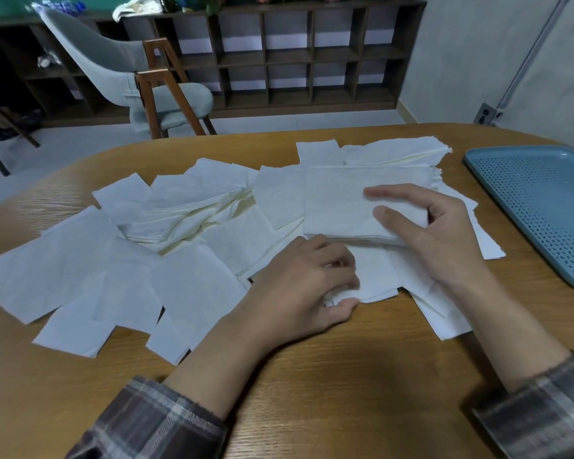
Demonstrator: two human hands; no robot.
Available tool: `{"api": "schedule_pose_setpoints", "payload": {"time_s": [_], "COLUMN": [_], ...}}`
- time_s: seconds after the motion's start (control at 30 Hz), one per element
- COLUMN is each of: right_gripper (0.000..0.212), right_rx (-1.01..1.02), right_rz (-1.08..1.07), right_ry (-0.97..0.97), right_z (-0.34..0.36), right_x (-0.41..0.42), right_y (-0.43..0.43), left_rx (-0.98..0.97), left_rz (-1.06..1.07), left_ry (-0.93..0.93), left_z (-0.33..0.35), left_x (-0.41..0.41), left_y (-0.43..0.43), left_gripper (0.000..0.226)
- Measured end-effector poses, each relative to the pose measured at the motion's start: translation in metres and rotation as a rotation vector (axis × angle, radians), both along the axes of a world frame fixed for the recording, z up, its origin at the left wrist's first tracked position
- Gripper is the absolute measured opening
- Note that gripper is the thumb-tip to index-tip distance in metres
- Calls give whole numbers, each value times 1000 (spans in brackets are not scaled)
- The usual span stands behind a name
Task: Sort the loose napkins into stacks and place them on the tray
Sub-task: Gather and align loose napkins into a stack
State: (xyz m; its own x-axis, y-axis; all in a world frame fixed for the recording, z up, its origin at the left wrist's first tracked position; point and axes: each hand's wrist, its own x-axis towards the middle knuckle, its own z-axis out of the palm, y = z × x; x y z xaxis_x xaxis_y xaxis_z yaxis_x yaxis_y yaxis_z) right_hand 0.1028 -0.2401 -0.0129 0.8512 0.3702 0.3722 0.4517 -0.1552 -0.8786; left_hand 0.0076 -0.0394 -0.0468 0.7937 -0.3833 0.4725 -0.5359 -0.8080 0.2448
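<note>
Gripping the napkin stack (338, 207) — right hand (444, 236); pinching a loose napkin (375, 279) just beside it — left hand (299, 293).

White napkins (193, 286) lie scattered and overlapping, a neat stack (338, 207) among them, left of the blue perforated tray (544, 200).

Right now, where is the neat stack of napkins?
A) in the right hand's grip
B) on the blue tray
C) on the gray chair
A: the right hand grips the stack of napkins over the table; the blue tray shows none.
</note>
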Motion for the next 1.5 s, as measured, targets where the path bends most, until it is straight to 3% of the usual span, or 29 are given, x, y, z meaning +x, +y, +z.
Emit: {"api": "schedule_pose_setpoints", "payload": {"time_s": [0.13,0.37,0.83,0.9,1.0,1.1,1.23,1.3,1.37,1.5], "right_gripper": [24,24,26,13,38,18,14,9,4,8], "right_rx": [-7,-13,-9,37,31,10,82,129,161,138], "right_rz": [7,12,0,70,157,162,77,47,26,14], "right_ry": [-3,6,0,8,31,-1,41,87,130,201], "right_z": [0,0,4,5,4,0,4,7,8,12], "right_x": [0,-1,-3,-5,-12,-17,-14,-14,-14,-14], "right_y": [0,0,1,1,3,8,7,7,6,4], "left_rx": [-51,-348,-951,-971,-941,-966,-881,-860,-998,-1087], "left_rz": [18,93,285,305,300,235,176,177,177,320], "left_ry": [-6,105,-33,-45,-6,142,384,397,387,206], "left_z": [-1,7,34,34,34,36,36,38,41,46], "left_x": [-1,-5,-12,-11,-13,-15,-15,-15,-14,-12], "left_y": [-2,-4,-6,-4,-8,-12,-11,-10,-8,4], "left_gripper": [9,12,18,17,15,12,54,64,65,60]}}
